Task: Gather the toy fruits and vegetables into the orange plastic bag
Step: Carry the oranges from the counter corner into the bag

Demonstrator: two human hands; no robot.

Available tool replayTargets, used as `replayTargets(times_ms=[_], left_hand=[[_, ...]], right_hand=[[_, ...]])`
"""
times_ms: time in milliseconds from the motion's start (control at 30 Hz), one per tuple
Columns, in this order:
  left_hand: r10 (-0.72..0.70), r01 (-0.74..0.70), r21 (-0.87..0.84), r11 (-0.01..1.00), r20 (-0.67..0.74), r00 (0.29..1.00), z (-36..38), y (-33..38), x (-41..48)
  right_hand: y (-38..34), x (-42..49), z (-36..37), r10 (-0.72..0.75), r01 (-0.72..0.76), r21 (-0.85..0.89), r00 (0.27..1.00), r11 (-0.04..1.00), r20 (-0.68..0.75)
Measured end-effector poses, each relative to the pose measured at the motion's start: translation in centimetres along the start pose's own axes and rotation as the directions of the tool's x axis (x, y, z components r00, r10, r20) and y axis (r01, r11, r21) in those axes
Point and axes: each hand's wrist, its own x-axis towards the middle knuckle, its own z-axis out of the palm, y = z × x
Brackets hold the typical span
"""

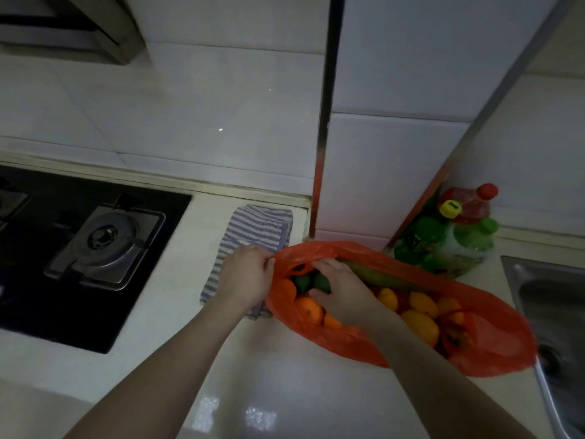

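The orange plastic bag lies open on the white counter, its mouth facing left. Inside it I see oranges, yellow fruits, a long green corn cob and dark green toy vegetables. My left hand pinches the bag's left rim and holds the mouth open. My right hand is inside the mouth, fingers curled around a dark green toy vegetable.
A blue-and-white striped cloth lies under my left hand. A black gas hob fills the left. Plastic bottles stand behind the bag. A steel sink borders the bag on the right.
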Motion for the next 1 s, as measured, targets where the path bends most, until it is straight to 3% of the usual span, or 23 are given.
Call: replayTargets(times_ms=[433, 633, 1000], left_hand=[[0.108, -0.104, -0.05, 0.993, 0.075, 0.991, 0.7, 1.6, -1.0], [0.142, -0.155, 0.087, 0.984, 0.14, 0.98, 0.6, 1.7, -1.6], [0.126, -0.126, 0.044, 0.991, 0.005, 0.992, -0.8, 0.7, -1.9]], right_hand=[[-2.5, -1.7, -2.1, 0.124, -0.105, 0.091, 0.962, 0.99, -0.243], [-2.6, -2.0, -2.2, 0.133, -0.111, 0.095, 0.954, 0.989, -0.269], [-3.3, -3.0, -2.3, 0.085, -0.059, 0.098, 0.954, 0.993, -0.286]])
